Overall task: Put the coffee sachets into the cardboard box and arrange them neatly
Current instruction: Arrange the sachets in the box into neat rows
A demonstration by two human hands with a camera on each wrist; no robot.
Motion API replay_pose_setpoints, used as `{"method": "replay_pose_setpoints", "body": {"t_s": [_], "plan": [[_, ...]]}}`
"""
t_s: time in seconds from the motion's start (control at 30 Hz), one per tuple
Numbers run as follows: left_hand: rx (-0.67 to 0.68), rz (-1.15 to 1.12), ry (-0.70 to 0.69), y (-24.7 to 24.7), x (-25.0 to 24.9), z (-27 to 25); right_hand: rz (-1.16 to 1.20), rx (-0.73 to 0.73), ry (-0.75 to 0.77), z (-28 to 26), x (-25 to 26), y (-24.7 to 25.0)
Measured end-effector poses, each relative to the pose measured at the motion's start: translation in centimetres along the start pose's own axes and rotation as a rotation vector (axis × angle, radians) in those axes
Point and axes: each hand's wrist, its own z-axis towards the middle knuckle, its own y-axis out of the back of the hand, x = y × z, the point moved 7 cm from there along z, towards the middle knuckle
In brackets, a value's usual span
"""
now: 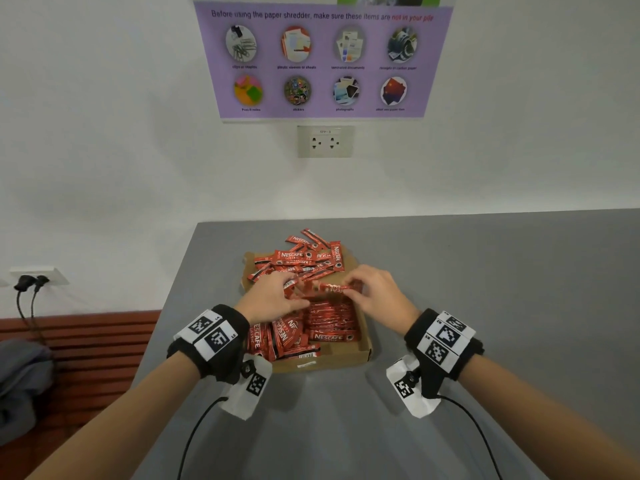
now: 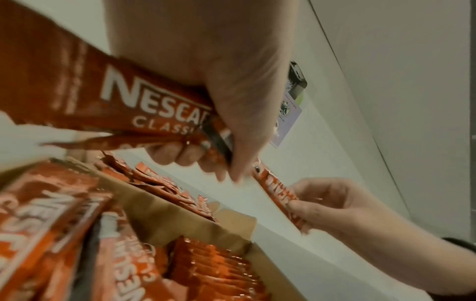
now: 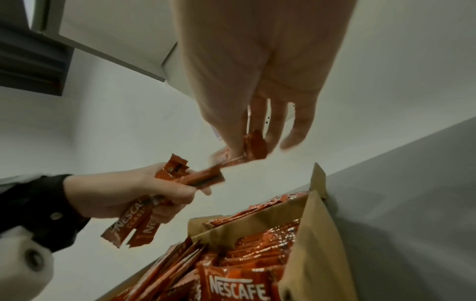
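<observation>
An open cardboard box point(image 1: 341, 358) sits on the grey table, part filled with red coffee sachets: a neat stacked row point(image 1: 330, 318) on its right and leaning sachets point(image 1: 280, 336) on its left. A loose pile of sachets point(image 1: 304, 259) lies on the box's far flap. My left hand point(image 1: 273, 297) grips a small bunch of sachets point(image 2: 123, 101) above the box. My right hand point(image 1: 372, 292) pinches one end of a single sachet point(image 1: 334, 288) held level between both hands; in the left wrist view that sachet point(image 2: 278, 193) angles down into the right hand point(image 2: 332, 205).
The grey table point(image 1: 485, 289) runs to the right and toward me; its left edge drops to a red slatted bench point(image 1: 86, 344) with grey cloth point(image 1: 20, 382). A wall with a purple poster point(image 1: 322, 60) and an outlet point(image 1: 325, 142) stands behind the box.
</observation>
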Motion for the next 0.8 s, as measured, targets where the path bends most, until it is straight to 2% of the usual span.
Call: {"method": "replay_pose_setpoints", "body": {"t_s": [0.07, 0.13, 0.23, 0.37, 0.57, 0.7, 0.8], "plan": [[-0.126, -0.033, 0.017, 1.2, 0.5, 0.1, -0.033, -0.046, -0.015, -0.2, -0.5, 0.4], [-0.183, -0.101, 0.039, 1.7, 0.7, 0.0, -0.060, -0.041, -0.022, -0.4, -0.6, 0.2], [-0.192, -0.233, 0.012, 1.9, -0.1, 0.1, -0.082, -0.010, -0.004, -0.5, -0.4, -0.3], [-0.034, -0.096, -0.123, 0.2, -2.7, 0.1, -0.054, 0.023, 0.085, -0.1, 1.1, -0.4], [-0.075, -0.233, -0.092, -0.4, -3.3, 0.2, 0.331, -0.211, 0.004, 0.0, 1.5, 1.2], [-0.026, -0.293, -0.059, -1.0, -3.4, 0.1, 0.334, -0.196, 0.000, -0.2, 1.4, 0.2], [-0.081, -0.325, -0.041, -0.6, -2.8, 0.1, 0.276, -0.077, 0.013, 0.1, 1.6, -0.2]]}}
